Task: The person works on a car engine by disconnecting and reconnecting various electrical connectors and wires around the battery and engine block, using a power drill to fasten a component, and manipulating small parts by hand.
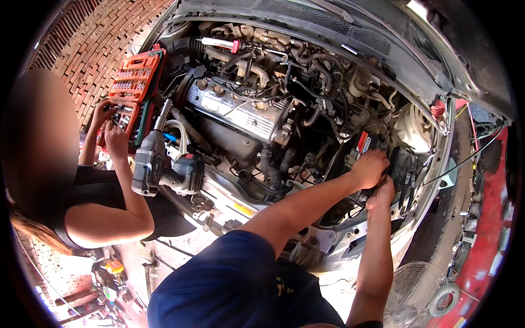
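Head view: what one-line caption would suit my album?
Left hand and right hand together beside a car engine, a co-worker at an orange tool case.

This looked like a car repair workshop: a car (232,197) had its engine (232,106) exposed, a power wrench (150,164) and an open red tool case (140,64) lay beside it, and brick paving (93,49), scattered parts (112,273) and a fan (415,292) surrounded it.

The labelled box (363,142) looks plastic — the engine cover (225,107), glossy metal.
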The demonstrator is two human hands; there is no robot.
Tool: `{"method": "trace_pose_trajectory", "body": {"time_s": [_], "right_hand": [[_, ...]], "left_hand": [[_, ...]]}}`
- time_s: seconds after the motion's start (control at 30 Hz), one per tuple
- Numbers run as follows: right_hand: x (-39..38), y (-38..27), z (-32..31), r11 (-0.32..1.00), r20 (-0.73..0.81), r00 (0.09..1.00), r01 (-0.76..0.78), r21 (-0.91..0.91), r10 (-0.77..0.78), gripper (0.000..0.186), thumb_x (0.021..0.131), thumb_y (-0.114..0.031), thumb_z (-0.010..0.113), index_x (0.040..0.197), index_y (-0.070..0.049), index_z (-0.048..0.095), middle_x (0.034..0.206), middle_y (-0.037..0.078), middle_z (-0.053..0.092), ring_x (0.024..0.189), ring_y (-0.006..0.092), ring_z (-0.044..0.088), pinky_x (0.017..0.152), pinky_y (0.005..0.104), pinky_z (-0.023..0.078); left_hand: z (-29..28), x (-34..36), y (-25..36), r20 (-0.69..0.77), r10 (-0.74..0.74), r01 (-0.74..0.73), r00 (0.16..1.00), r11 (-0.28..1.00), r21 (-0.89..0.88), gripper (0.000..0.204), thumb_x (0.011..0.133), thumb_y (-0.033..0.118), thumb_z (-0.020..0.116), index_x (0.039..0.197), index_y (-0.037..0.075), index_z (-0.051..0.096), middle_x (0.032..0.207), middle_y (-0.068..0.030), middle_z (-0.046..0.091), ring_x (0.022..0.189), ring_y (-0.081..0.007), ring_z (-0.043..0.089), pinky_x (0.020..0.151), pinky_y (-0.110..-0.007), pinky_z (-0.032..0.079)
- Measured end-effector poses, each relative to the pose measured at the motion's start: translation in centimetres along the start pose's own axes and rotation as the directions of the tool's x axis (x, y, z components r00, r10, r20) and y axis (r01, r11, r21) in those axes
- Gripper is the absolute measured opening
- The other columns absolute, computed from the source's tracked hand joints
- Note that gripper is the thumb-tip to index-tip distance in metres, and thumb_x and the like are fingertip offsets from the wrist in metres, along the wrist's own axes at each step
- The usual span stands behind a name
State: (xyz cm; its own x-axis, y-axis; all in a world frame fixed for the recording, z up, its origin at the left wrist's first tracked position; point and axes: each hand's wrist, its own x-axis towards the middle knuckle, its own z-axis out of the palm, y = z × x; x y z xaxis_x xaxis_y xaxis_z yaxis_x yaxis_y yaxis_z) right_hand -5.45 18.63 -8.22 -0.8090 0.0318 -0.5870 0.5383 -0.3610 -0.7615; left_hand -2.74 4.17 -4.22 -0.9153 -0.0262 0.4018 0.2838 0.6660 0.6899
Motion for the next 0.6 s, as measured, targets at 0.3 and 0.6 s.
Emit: {"method": "trace_pose_trajectory", "body": {"time_s": [0.3,0.6], "right_hand": [[-2.0,-0.7,0.8,0.992,0.105,0.989,-0.110,0.057,0.104,0.052,0.112,-0.045,0.039,0.144,-0.009,0.059,0.142,0.010,0.066,0.136,0.0268,0.059,0.115,0.0452,0.046],[-4.1,-1.1,2.8,0.995,-0.011,0.998,-0.068,0.068,0.069,0.053,0.112,-0.044,0.045,0.152,-0.009,0.054,0.152,0.008,0.060,0.138,0.0252,0.057,0.118,0.0419,0.042]], "left_hand": [[-0.1,0.0,0.3,-0.009,0.051,-0.051,0.999,0.999,0.008,0.031,0.075,0.021,0.080,0.101,0.006,0.074,0.112,-0.0143,0.069,0.114,-0.0367,0.063,0.098,-0.048,0.053],[-0.3,0.0,-0.1,-0.058,0.030,-0.033,0.998,0.999,-0.042,0.040,0.074,0.015,0.078,0.112,0.006,0.072,0.123,-0.0174,0.070,0.117,-0.0399,0.065,0.102,-0.050,0.052]]}}
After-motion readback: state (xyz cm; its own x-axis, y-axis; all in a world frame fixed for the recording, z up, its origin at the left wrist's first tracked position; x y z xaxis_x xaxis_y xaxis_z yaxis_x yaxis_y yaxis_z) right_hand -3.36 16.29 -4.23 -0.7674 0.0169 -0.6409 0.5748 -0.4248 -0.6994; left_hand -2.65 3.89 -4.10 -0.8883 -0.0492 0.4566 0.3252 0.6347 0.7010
